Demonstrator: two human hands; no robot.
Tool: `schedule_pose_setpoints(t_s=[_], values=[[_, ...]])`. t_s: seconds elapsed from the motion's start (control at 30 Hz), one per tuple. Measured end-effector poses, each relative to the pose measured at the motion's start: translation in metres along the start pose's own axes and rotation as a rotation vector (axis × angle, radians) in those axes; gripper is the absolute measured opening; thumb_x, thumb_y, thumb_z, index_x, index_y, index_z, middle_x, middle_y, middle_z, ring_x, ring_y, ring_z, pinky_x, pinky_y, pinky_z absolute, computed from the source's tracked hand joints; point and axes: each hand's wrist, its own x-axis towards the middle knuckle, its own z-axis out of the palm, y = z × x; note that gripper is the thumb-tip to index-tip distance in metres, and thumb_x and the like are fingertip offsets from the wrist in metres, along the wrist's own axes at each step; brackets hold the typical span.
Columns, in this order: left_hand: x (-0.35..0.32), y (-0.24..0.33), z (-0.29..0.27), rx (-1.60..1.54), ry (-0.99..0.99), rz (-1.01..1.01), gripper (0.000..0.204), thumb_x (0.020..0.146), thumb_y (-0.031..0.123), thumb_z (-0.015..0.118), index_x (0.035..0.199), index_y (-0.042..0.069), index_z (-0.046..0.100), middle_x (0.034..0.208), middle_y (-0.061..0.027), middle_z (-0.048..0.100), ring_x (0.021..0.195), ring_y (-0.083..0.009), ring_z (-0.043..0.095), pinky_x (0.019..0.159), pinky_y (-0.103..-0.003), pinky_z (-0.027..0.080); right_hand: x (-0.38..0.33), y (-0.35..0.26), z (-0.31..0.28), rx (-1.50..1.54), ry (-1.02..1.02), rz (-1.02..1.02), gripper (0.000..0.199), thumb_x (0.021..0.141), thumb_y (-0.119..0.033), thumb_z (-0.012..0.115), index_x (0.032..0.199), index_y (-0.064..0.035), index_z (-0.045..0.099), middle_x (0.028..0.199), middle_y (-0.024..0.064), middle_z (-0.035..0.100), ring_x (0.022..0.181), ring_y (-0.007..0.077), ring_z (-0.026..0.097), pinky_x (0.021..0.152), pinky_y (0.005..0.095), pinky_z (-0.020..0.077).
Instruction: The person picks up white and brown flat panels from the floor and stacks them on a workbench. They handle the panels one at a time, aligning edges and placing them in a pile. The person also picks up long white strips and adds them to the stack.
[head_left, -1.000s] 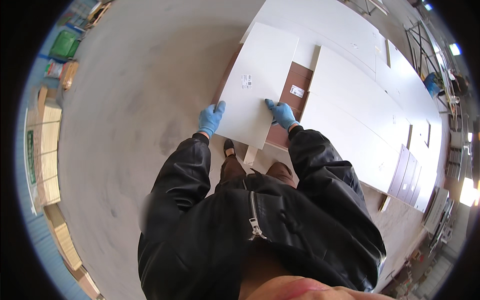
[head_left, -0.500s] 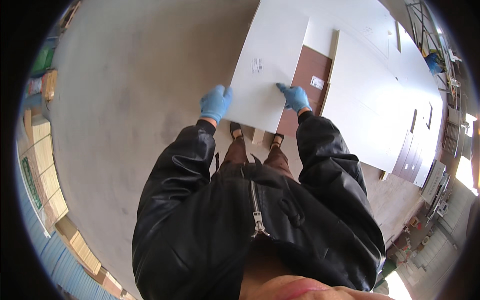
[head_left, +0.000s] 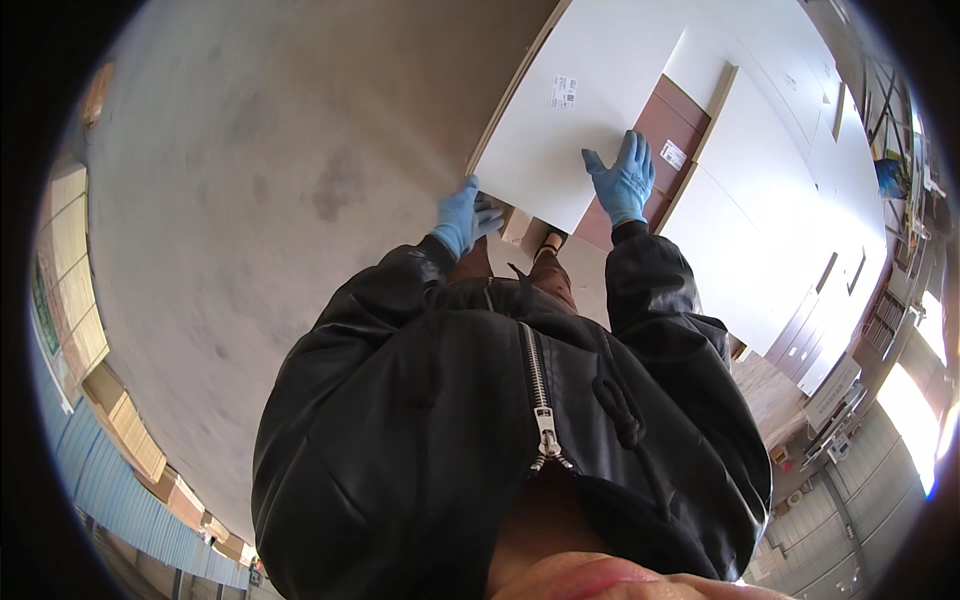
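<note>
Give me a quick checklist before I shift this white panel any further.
1. Left hand hooked on the white panel at its near left corner: ok.
2. Right hand flat on the panel's top face, fingers spread, not gripping an edge: not ok.
3. Both gloves on: ok.
4. Shoe right under the near edge: not ok.
5. Brown board under the panel, free or caught: cannot tell.

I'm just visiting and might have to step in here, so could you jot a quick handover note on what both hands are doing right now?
Left hand, blue-gloved: grips the near left corner of the white panel.
Right hand, blue-gloved: lies flat and open on top of the panel near its right edge.
Panel: lies over a brown board, beside more white panels to the right.
Done: panel is in hand.
Left: I cannot tell where it goes.
</note>
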Motion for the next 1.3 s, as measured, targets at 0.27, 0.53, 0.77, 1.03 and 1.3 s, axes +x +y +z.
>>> schedule_pose_setpoints(t_s=[0.27, 0.53, 0.77, 1.03, 1.3], values=[[0.005, -0.008, 0.014, -0.147, -0.009, 0.089, 0.044, 0.109, 0.035, 0.053, 0.128, -0.005, 0.055, 0.119, -0.0223, 0.066, 0.101, -0.0403, 0.070, 0.088, -0.052, 0.065, 0.000, 0.006, 0.036, 0.035, -0.047, 0.027, 0.100, 0.083, -0.059, 0.076, 0.152, 0.0010, 0.035, 0.159, 0.0317, 0.034, 0.151, 0.0483, 0.028, 0.120, 0.0628, 0.0238], [0.008, -0.010, 0.013, -0.173, -0.053, 0.135, 0.041, 0.109, 0.030, 0.052, 0.126, -0.007, 0.055, 0.116, -0.0251, 0.066, 0.100, -0.0391, 0.072, 0.086, -0.050, 0.066, -0.002, 0.009, 0.032, -0.004, -0.111, 0.027, 0.100, 0.087, -0.062, 0.070, 0.156, 0.0007, 0.034, 0.163, 0.0281, 0.031, 0.156, 0.0417, 0.023, 0.123, 0.0583, 0.0206], [0.003, -0.007, 0.008, -0.028, -0.044, 0.130, 0.040, 0.109, 0.029, 0.050, 0.125, -0.007, 0.055, 0.111, -0.0232, 0.069, 0.089, -0.0368, 0.075, 0.078, -0.047, 0.067, -0.003, 0.007, 0.030, 0.016, -0.102, 0.032, 0.098, 0.088, -0.059, 0.071, 0.155, 0.0013, 0.034, 0.163, 0.0278, 0.032, 0.156, 0.0412, 0.022, 0.124, 0.0573, 0.0190], [-0.006, 0.031, -0.010, 0.878, 0.124, 0.264, 0.042, 0.103, 0.036, 0.059, 0.101, -0.004, 0.070, 0.087, -0.0181, 0.075, 0.077, -0.0319, 0.076, 0.069, -0.045, 0.060, -0.001, 0.007, 0.025, 0.054, -0.085, 0.058, 0.099, 0.083, -0.058, 0.076, 0.153, 0.0001, 0.037, 0.160, 0.0263, 0.037, 0.154, 0.0407, 0.028, 0.123, 0.0591, 0.0209], [0.045, 0.147, 0.069, 1.010, 0.098, 1.272, 0.050, 0.102, 0.041, 0.058, 0.125, -0.002, 0.068, 0.125, -0.0232, 0.071, 0.118, -0.0388, 0.067, 0.101, -0.044, 0.052, 0.055, 0.033, 0.035, 0.097, 0.142, 0.204, 0.084, 0.090, -0.055, 0.068, 0.150, -0.0022, 0.045, 0.160, 0.0180, 0.042, 0.153, 0.0356, 0.032, 0.123, 0.0576, 0.0219]])
